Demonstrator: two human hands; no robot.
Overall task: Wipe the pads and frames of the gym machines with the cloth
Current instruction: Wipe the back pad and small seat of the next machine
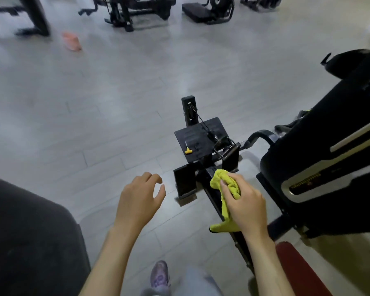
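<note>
Hands are low: the left hand [137, 195], at 7 o'clock, is loose and empty; the cloth [224, 189] is gripped by the right hand [244, 201] on the frame rail [239, 242] at 5 o'clock. Its hanging tail may be snagged on the bracket [228, 153].

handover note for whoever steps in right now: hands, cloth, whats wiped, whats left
Left hand: open, holds nothing, over the floor.
Right hand: grips the yellow cloth at the black frame rail of the low machine, just behind its footplate. Whether the cloth touches the rail cannot be told.
Done: one frame does not show which surfaces are already wiped.
Left, likely: finish this rail, then the footplate, the red pad at lower right, the big black machine on the right and the far machines.
</note>
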